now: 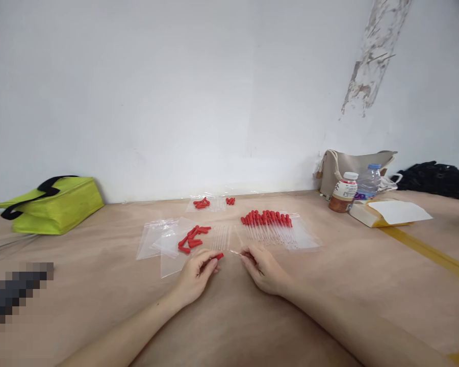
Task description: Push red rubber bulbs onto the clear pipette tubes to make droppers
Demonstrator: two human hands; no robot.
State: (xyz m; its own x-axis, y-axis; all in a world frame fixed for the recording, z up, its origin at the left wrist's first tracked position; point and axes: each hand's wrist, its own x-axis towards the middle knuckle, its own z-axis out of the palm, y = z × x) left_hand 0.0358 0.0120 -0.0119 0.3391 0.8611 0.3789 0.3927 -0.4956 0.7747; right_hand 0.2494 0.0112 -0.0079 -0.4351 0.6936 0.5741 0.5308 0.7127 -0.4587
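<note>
Between the fingers of my left hand (199,272) is a red rubber dropper bulb (219,256). My right hand (263,267) pinches a thin clear glass tube (235,253), its end pointing at the bulb with a gap between them. Several loose red bulbs (194,243) lie on clear plastic bags beyond my left hand. A row of bare glass tubes (221,238) lies straight ahead. Beyond my right hand, several droppers with red bulbs fitted (266,219) lie side by side, tubes toward me, partly on a clear bag (305,235).
More red bulbs (201,203) and tubes lie in bags near the wall. A lime-green bag (59,206) stands at left. At right are a brown drink bottle (343,193), a clear water bottle (370,181), a grey bag (331,165) and a box with white paper (398,211).
</note>
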